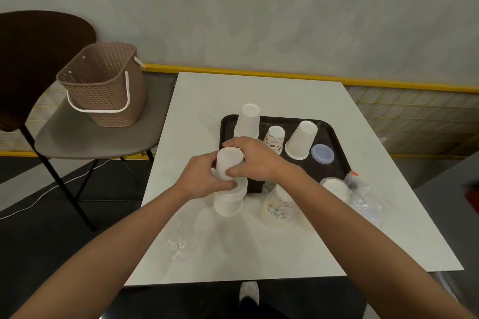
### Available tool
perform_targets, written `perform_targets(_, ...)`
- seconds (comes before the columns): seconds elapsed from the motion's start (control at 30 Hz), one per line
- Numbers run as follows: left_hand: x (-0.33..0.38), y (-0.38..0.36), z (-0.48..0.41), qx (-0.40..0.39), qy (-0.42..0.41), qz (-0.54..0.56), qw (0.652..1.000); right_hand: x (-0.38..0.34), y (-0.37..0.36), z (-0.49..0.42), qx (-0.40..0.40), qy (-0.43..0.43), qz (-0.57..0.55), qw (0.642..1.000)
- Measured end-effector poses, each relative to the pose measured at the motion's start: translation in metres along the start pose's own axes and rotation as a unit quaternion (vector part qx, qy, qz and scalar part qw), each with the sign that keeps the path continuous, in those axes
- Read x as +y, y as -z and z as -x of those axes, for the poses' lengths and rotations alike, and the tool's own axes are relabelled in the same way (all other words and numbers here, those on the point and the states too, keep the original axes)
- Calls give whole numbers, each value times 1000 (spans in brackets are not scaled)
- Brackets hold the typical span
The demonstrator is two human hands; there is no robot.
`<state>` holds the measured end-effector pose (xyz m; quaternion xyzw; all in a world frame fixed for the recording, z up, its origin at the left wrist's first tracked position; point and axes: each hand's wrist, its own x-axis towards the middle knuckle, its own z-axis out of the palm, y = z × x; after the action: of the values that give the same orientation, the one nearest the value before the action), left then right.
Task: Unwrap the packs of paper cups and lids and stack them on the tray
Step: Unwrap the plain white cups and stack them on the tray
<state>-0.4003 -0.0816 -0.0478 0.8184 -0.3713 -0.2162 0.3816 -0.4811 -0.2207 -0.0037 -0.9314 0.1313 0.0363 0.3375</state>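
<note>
The upside-down stack of white cups (229, 199) stands at the tray's near left corner, caught between both hands. The left hand (204, 181) wraps its curled fingers round the stack's left side; the right hand (256, 160) curls over the top cups from the right, thumb in front. Whether the stack's rims touch the table (259, 254) I cannot tell.

Just behind, the black tray (330, 137) carries a second white stack (247, 120), a patterned cup (274, 138), a third white stack (302, 140) and a blue lid (322, 153). Right of the hands lie a wrapped pack of patterned cups (278, 208) and wrapped lids (335, 186); crumpled clear wrap (178, 241) sits nearer me. A basket (108, 90) rests on a chair (90, 137) to the left.
</note>
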Motion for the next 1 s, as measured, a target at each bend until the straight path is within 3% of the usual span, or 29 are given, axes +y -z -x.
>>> perform_targets(0.6, 57, 41, -62, 45, -36, -19, 998, -8, 89, -36, 49, 60, -43, 996)
perform_targets(1.0, 79, 48, -131, 109, -58, -15, 992, 15, 124, -81, 129, 83, -66, 986)
